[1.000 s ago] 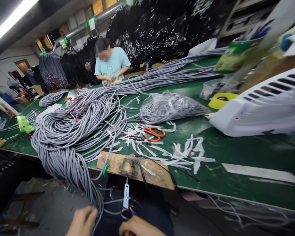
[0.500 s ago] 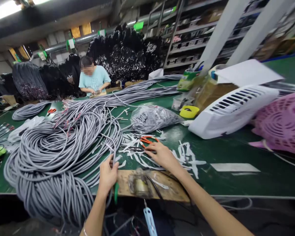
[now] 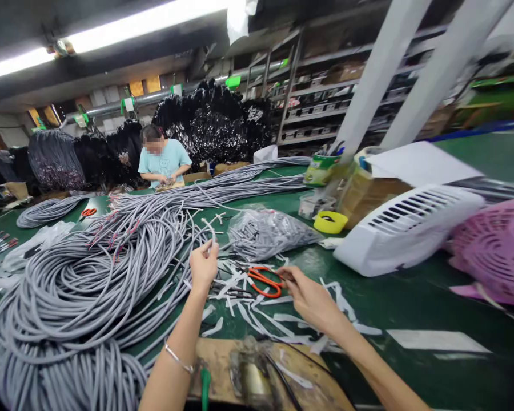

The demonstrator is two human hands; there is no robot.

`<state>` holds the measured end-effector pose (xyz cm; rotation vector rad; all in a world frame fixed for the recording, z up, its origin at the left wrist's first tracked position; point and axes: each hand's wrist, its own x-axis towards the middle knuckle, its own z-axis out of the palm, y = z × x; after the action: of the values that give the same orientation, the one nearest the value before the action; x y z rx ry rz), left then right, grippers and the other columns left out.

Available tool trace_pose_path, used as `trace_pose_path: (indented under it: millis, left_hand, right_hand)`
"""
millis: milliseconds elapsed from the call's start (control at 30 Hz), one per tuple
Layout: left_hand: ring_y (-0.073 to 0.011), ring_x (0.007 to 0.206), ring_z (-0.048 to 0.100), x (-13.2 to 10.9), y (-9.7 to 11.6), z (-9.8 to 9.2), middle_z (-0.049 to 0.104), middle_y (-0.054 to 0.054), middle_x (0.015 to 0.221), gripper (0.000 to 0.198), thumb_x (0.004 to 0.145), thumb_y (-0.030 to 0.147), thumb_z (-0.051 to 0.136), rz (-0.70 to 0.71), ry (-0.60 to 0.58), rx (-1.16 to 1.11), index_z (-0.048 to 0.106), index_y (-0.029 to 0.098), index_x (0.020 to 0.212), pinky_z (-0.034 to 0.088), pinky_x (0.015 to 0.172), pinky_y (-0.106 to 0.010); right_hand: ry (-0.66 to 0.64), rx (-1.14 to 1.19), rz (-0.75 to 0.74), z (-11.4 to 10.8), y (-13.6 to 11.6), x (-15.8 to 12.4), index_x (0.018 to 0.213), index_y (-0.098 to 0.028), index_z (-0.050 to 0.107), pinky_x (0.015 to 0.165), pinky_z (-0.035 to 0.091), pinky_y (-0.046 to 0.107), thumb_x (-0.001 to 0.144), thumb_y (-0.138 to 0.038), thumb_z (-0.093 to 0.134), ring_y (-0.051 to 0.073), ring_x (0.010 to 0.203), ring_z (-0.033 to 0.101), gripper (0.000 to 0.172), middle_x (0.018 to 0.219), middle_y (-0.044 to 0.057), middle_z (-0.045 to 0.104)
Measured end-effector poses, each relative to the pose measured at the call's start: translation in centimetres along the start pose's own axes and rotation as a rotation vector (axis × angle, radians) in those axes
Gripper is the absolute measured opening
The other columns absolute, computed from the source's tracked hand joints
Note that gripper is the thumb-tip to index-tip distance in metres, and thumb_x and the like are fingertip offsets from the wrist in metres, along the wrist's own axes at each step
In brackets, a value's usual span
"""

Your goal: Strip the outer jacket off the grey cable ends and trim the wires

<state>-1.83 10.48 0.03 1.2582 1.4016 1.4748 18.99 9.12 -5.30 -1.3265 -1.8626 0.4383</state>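
Note:
My left hand (image 3: 203, 267) is closed around the end of a grey cable (image 3: 209, 227), whose pale tip sticks up above the fingers. To its right on the green table lie scissors (image 3: 266, 283) with orange handles, their dark blades pointing left among white strips (image 3: 257, 319). My right hand (image 3: 310, 297) has its fingertips pinched at the right edge of the scissors' handles. Left of my left hand spreads a large heap of coiled grey cables (image 3: 98, 285). Below my hands is a wooden board (image 3: 216, 365) with a metal fixture (image 3: 255, 379) on it.
A clear bag of short grey pieces (image 3: 269, 233) lies beyond the scissors. Farther right are a yellow tape roll (image 3: 330, 222), a white slotted housing (image 3: 406, 228) and a pink basket (image 3: 497, 251). A co-worker in a light blue shirt (image 3: 165, 160) sits across the table.
My left hand has moved up and away from the board and now holds up a cable end. My right hand has shifted right, to the handles' edge. The view has tilted upward.

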Motion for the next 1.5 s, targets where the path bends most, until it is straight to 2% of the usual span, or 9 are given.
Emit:
trace_pose_path:
  millis: [200,367,500,600,867,1033,1100,1233,1500]
  left_hand:
    - [-0.0136,0.067,0.053,-1.1,0.1,0.4,0.06,0.0,0.067,0.02,0.072,0.01,0.055,0.194,-0.15,0.174,0.071,0.016,0.082,0.042,0.068,-0.024]
    - [-0.0124,0.06,0.05,-2.2,0.5,0.7,0.057,-0.002,0.065,0.021,0.079,0.014,0.049,0.414,-0.296,0.445,0.07,0.015,0.084,0.04,0.06,-0.023]
    - [-0.0115,0.056,0.051,-2.9,0.3,1.8,0.062,-0.003,0.067,0.02,0.08,0.023,0.05,0.332,-0.23,0.41,0.067,0.013,0.083,0.039,0.053,-0.021]
    - [-0.0124,0.061,0.054,-3.5,0.1,2.4,0.065,-0.004,0.074,0.025,0.084,0.024,0.045,0.304,-0.147,0.39,0.065,0.013,0.092,0.041,0.059,-0.022]
    - [-0.0129,0.064,0.052,-4.4,0.5,2.8,0.058,-0.005,0.072,0.024,0.084,0.02,0.045,0.398,-0.147,0.456,0.067,0.013,0.092,0.04,0.059,-0.023]
    - [-0.0119,0.061,0.049,-4.0,0.5,2.4,0.057,-0.003,0.069,0.026,0.085,0.021,0.044,0.308,-0.078,0.415,0.065,0.014,0.101,0.037,0.057,-0.022]
    - [-0.0117,0.062,0.049,-3.8,0.4,2.2,0.057,-0.003,0.071,0.027,0.085,0.021,0.044,0.28,-0.056,0.385,0.064,0.015,0.102,0.037,0.058,-0.022]
    - [-0.0123,0.066,0.05,-3.9,0.4,2.1,0.058,-0.004,0.076,0.028,0.085,0.021,0.044,0.261,-0.034,0.364,0.064,0.014,0.102,0.039,0.061,-0.022]
    - [-0.0142,0.072,0.055,-4.0,0.4,2.3,0.06,-0.006,0.08,0.028,0.085,0.027,0.046,0.28,-0.026,0.356,0.064,0.015,0.103,0.041,0.063,-0.022]
  right_hand:
    - [-0.113,0.506,0.034,1.2,-5.5,5.5,0.086,-0.015,0.058,0.05,0.041,0.025,0.068,-0.047,0.055,0.013,0.051,0.048,0.037,0.057,-0.002,0.053]
    - [0.033,0.804,0.17,1.4,-6.5,6.2,0.062,-0.014,0.059,0.044,0.035,0.022,0.06,-0.055,0.064,0.009,0.046,0.043,0.041,0.053,-0.001,0.052]
    - [-0.012,1.063,0.336,0.4,-5.7,5.4,0.058,-0.015,0.056,0.033,0.015,0.019,0.053,-0.057,0.069,0.002,0.033,0.02,0.044,0.042,-0.007,0.041]
    - [0.03,1.139,0.33,0.5,-5.9,4.9,0.059,-0.015,0.055,0.033,0.014,0.018,0.053,-0.054,0.071,0.0,0.033,0.02,0.043,0.045,-0.005,0.048]
    - [0.072,0.895,0.208,1.5,-5.8,4.4,0.06,-0.016,0.052,0.04,0.033,0.021,0.064,-0.054,0.063,0.007,0.041,0.038,0.039,0.048,-0.003,0.048]
    - [0.099,0.527,0.119,1.6,-4.9,4.3,0.094,-0.017,0.057,0.047,0.038,0.022,0.071,-0.048,0.057,0.011,0.048,0.046,0.038,0.059,-0.003,0.052]
    - [0.066,0.356,0.015,1.6,-5.0,3.9,0.091,-0.018,0.06,0.051,0.038,0.022,0.081,-0.041,0.046,0.011,0.052,0.05,0.028,0.066,0.0,0.059]
    - [0.069,0.119,-0.15,1.7,-5.7,3.1,0.069,-0.018,0.062,0.051,0.034,0.022,0.088,-0.035,0.037,0.012,0.052,0.053,0.036,0.061,0.002,0.062]
    - [0.155,-0.01,-0.168,1.9,-5.6,2.7,0.074,-0.019,0.067,0.049,0.032,0.022,0.088,-0.036,0.039,0.012,0.048,0.054,0.036,0.06,0.002,0.066]
